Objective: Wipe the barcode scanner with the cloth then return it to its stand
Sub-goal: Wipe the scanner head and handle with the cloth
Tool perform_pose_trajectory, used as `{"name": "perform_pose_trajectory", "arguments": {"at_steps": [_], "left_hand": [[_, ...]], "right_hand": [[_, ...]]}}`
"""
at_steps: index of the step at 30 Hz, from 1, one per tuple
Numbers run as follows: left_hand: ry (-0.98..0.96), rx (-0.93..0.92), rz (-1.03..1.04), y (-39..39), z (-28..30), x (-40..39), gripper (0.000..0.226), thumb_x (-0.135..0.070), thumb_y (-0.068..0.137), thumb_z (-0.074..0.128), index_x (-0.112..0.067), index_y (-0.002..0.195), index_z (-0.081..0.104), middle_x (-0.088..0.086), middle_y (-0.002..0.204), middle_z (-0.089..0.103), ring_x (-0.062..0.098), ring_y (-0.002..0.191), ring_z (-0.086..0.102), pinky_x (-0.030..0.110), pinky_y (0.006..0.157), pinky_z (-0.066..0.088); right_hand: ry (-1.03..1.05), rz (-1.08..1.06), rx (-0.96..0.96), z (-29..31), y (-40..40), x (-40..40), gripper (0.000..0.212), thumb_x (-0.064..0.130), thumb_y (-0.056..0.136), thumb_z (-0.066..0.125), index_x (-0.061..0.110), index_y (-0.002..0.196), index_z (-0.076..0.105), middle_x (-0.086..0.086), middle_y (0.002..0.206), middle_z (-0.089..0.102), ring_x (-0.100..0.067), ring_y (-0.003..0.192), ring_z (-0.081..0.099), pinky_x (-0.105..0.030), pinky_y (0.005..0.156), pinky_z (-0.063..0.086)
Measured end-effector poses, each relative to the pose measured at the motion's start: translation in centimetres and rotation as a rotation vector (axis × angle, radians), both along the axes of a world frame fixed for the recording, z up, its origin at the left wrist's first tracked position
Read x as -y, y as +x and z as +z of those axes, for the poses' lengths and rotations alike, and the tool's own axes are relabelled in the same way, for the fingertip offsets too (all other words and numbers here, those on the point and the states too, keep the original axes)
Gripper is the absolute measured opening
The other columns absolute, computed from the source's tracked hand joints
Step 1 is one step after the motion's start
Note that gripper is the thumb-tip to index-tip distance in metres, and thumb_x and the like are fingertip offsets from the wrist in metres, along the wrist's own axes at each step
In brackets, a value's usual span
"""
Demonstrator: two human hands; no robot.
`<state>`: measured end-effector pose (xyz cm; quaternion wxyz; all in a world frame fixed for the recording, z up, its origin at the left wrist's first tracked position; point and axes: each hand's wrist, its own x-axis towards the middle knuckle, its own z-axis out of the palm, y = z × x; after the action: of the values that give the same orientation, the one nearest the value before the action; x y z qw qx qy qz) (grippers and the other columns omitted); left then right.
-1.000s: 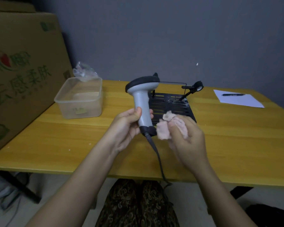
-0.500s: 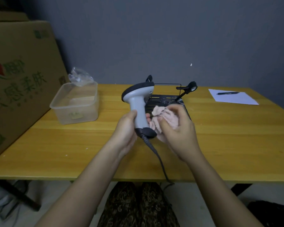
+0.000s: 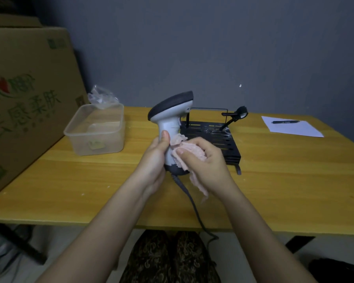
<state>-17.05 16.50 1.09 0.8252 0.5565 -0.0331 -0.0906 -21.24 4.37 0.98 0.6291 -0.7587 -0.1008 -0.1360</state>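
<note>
A grey-and-black barcode scanner [image 3: 169, 111] stands upright above the yellow table [image 3: 70, 180], its dark cable [image 3: 190, 203] trailing over the front edge. My left hand [image 3: 154, 160] grips its handle from the left, thumb up along the shaft. My right hand [image 3: 202, 160] holds a crumpled pink cloth [image 3: 189, 152] pressed against the handle's right side, a tail of cloth hanging below. Behind them sits the black slotted stand [image 3: 215, 135] with its wire frame and a black clip arm [image 3: 236, 115].
A clear plastic tub [image 3: 95, 131] with a crumpled bag [image 3: 101, 98] stands at the left. A big cardboard box [image 3: 23, 99] leans at the table's left edge. A white sheet [image 3: 292, 129] with a pen [image 3: 285, 121] lies far right.
The scanner has tilted so its head points up and right. My right hand has brought the cloth from beside the handle's base onto the handle itself.
</note>
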Motion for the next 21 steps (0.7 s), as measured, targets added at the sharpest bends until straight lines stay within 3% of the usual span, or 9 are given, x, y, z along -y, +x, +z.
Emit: {"name": "perform_pose_trajectory", "arguments": {"at_steps": [3,5,9,12,16,19,21], "left_hand": [[0.004,-0.005,-0.05,0.1,-0.1,-0.6,0.038,-0.034,0.1,0.035,-0.005,0.114,0.055,0.016,0.107,0.064,0.026,0.094,0.062,0.039,0.087,0.051],[-0.031,-0.026,-0.08,-0.1,-0.2,-0.7,0.033,-0.031,0.101,0.035,-0.01,0.113,0.056,0.016,0.118,0.062,0.029,0.108,0.059,0.044,0.099,0.045],[-0.096,-0.006,-0.141,-0.2,-0.1,-0.4,0.043,-0.03,0.101,0.033,-0.003,0.129,0.049,0.019,0.124,0.059,0.029,0.109,0.058,0.042,0.1,0.044],[-0.087,0.029,-0.154,-0.3,-0.3,-0.1,0.042,-0.031,0.101,0.034,-0.005,0.129,0.051,0.016,0.122,0.063,0.027,0.11,0.061,0.041,0.101,0.045],[0.006,0.087,-0.124,-0.3,-1.1,-0.1,0.04,-0.033,0.101,0.033,-0.012,0.129,0.053,0.015,0.128,0.062,0.028,0.12,0.058,0.043,0.106,0.042],[0.056,0.088,-0.09,-0.2,-1.4,-0.3,0.04,-0.035,0.101,0.033,-0.014,0.127,0.054,0.013,0.126,0.063,0.027,0.118,0.059,0.042,0.104,0.044],[0.056,0.089,-0.074,0.0,-1.3,-0.6,0.041,-0.036,0.101,0.033,-0.012,0.128,0.053,0.013,0.126,0.063,0.026,0.117,0.06,0.04,0.102,0.045]], "right_hand": [[-0.269,0.163,-0.09,0.9,-0.1,2.3,0.009,0.015,0.087,0.064,0.022,0.084,0.069,0.006,0.061,0.066,-0.011,0.05,0.056,-0.024,0.047,0.044],[-0.407,0.16,-0.105,1.7,0.2,4.0,0.014,0.012,0.086,0.064,0.025,0.083,0.071,0.004,0.07,0.07,-0.011,0.059,0.06,-0.027,0.055,0.047],[-0.049,0.009,-0.092,1.7,0.1,3.0,0.007,0.015,0.09,0.061,0.019,0.085,0.063,0.0,0.058,0.063,-0.022,0.049,0.062,-0.025,0.038,0.043],[0.023,-0.171,0.02,0.8,0.5,0.1,0.006,0.02,0.088,0.063,0.02,0.083,0.059,0.004,0.074,0.064,-0.008,0.064,0.061,-0.023,0.054,0.049],[0.312,-0.305,-0.045,0.5,1.1,-2.0,0.007,0.021,0.09,0.061,0.015,0.088,0.063,-0.002,0.082,0.067,-0.008,0.072,0.063,-0.019,0.059,0.051],[0.275,-0.347,-0.058,0.2,1.2,-3.0,0.012,0.024,0.091,0.058,0.013,0.091,0.063,-0.004,0.085,0.068,-0.012,0.077,0.064,-0.023,0.066,0.051],[0.179,-0.264,-0.037,0.2,1.3,-2.8,0.015,0.022,0.09,0.06,0.006,0.091,0.061,-0.003,0.08,0.066,-0.008,0.069,0.061,-0.019,0.061,0.048]]}}
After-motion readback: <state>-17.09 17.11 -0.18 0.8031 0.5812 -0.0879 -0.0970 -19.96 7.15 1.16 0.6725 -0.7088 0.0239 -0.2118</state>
